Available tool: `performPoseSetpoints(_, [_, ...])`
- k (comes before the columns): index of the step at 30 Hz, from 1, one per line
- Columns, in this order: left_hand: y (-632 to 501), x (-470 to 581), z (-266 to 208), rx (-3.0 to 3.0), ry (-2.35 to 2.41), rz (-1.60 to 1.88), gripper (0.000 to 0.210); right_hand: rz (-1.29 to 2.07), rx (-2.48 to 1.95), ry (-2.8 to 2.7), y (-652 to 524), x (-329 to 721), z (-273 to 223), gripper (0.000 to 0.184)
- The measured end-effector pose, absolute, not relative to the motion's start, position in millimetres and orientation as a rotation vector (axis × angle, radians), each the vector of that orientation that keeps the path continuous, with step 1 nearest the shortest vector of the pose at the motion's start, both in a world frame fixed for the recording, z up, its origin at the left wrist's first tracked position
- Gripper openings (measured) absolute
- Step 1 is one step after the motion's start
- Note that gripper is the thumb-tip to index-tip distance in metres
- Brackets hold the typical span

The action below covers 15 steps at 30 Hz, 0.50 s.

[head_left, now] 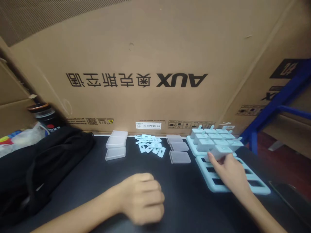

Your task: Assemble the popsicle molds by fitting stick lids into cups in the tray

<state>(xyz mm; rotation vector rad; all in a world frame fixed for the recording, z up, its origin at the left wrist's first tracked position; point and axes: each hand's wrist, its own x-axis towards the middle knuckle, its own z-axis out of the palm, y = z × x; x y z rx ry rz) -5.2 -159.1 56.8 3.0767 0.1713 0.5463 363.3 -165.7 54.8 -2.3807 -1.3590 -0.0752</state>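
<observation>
My right hand is closed, thumb and fingers around a popsicle mold with a pale blue top. It is over the light blue mold frame, whose front part shows open slots. Behind it, several filled positions of the rack carry mold cups with small stick handles pointing up. My left hand rests as a fist on the black table, with nothing showing in it. Ahead of it lie a pile of light blue popsicle sticks and translucent mold sleeves, with more sleeves to the left.
A large cardboard box stands along the table's back edge. On the left are a black cloth bag, a dark bottle and plastic packaging. A blue metal frame rises at the right. The black tabletop lies beneath.
</observation>
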Motion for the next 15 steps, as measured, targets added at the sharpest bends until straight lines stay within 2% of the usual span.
performPoseSetpoints(5, [-111, 12, 33, 3.162, 0.151, 0.496, 0.004, 0.049, -2.087, -1.647, -157, 337, 88, 0.027])
performPoseSetpoints(9, [-108, 17, 31, 3.141, 0.236, 0.450, 0.004, 0.160, -2.007, -1.968, -123, 289, 112, 0.020])
performPoseSetpoints(12, [-107, 17, 34, 3.113, 0.348, 0.382, 0.006, 0.165, -2.060, -2.154, -88, 254, 121, 0.026])
performPoseSetpoints(15, [-105, 16, 35, 3.070, 0.445, 0.324, 0.009, 0.143, -2.119, -2.317, -62, 230, 127, 0.046])
